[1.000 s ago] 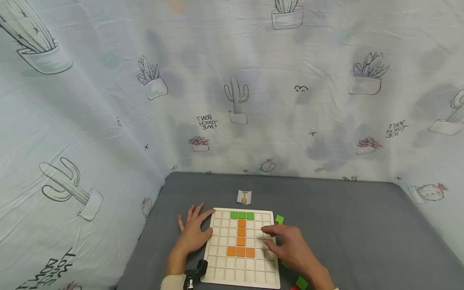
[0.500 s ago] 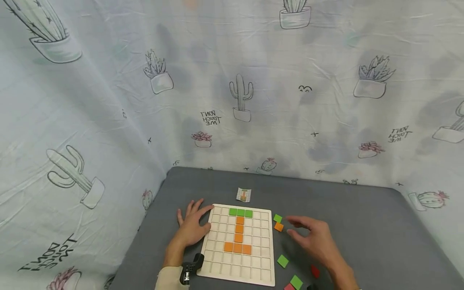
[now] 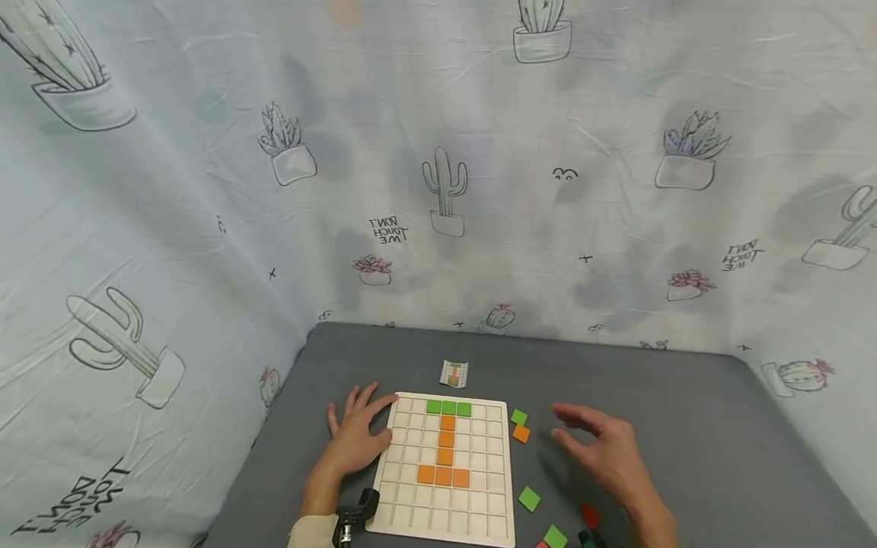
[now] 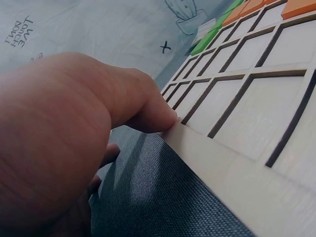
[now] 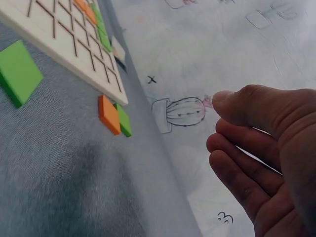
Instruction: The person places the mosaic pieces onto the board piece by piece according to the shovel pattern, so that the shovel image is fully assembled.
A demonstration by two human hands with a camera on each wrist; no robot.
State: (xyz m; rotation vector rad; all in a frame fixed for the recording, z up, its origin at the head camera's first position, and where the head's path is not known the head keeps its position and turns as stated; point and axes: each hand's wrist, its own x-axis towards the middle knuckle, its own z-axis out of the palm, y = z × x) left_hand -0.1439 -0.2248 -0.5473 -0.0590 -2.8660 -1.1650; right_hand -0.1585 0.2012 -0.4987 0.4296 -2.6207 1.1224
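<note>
A pale wooden grid board (image 3: 411,514) lies on the grey table. Set in its cells are a row of green tiles (image 3: 448,407), an orange column (image 3: 446,439) below it and a row of orange tiles (image 3: 443,476) at the foot. My left hand (image 3: 356,438) rests at the board's left edge, fingers spread; in the left wrist view the thumb (image 4: 153,106) touches the rim. To the right of the board my right hand (image 3: 603,449) hovers over the table, thumb and fingers apart and nothing between them. Nearest to it lie a loose orange tile (image 3: 521,434) and a green tile (image 3: 518,417).
A small printed card (image 3: 454,374) with a tile pattern lies behind the board. Another green tile (image 3: 529,499), a second one (image 3: 555,536) and a red piece (image 3: 591,516) lie toward the front right. A cactus-print cloth (image 3: 521,190) hangs behind the table.
My right hand has moved from over the board's right side out to the right, past the loose tiles. My left hand has stayed at the board's edge.
</note>
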